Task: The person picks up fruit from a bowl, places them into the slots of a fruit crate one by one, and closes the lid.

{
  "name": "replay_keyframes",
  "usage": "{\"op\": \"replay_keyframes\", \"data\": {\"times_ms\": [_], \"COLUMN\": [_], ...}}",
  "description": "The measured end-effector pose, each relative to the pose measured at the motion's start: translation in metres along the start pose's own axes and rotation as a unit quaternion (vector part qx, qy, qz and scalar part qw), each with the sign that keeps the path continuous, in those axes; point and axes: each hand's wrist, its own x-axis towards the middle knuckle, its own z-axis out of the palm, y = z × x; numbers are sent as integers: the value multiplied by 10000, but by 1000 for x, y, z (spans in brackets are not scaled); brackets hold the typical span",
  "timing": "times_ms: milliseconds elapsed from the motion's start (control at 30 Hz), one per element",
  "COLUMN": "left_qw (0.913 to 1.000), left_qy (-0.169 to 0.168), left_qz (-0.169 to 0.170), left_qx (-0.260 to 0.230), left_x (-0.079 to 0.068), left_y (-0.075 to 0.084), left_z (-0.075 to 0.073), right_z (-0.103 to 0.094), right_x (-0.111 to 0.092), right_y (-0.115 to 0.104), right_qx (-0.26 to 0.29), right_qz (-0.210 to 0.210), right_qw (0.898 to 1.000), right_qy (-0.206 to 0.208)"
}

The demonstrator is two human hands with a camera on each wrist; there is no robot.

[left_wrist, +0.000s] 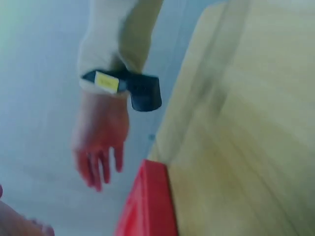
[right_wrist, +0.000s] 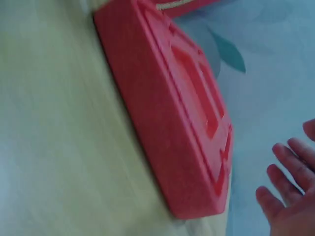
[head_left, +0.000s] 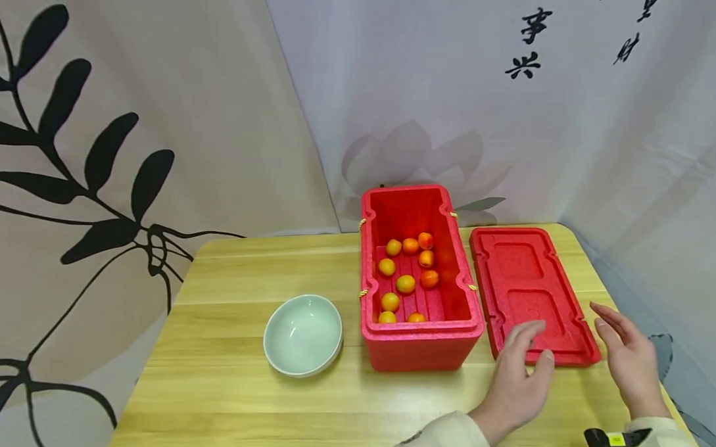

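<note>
A red foam lid with recessed panels lies flat on the table, its inner side facing up. My left hand hovers over its near left corner, thumb apart from the straight fingers, holding nothing. Beside the near right corner is my right hand, fingers loosely bent and nothing between them; the right wrist view shows those fingers spread past the lid. Left of the lid stands a red foam box without its cover. Several small yellow and orange-red fruits lie on its ribbed floor.
A pale green bowl sits left of the box on the wooden table. Yellow cord loops show on the box's sides. Behind the table hangs a printed cloth. The table's right edge runs close by my right hand.
</note>
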Motion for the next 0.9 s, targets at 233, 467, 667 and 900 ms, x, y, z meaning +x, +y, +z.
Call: {"op": "replay_keyframes", "data": {"times_ms": [233,467,667,900], "left_qw": [9800,9580,9262,9080], "left_qy": [1448,1911,2444,2615], "left_qz": [-1284,-1618,-2604,-3173], "left_qx": [453,1398,1206,802], "left_x": [49,69,75,75], "left_y": [-33,-54,-69,-86], "left_z": [40,50,50,41], "right_z": [3,14,20,17], "right_x": [21,35,42,44], "right_y": [18,21,20,28], "right_qx": [869,851,520,289], "right_qz": [-402,-185,160,505], "right_qw": [9947,9950,9966,9952], "right_qy": [-366,-479,-626,-788]}}
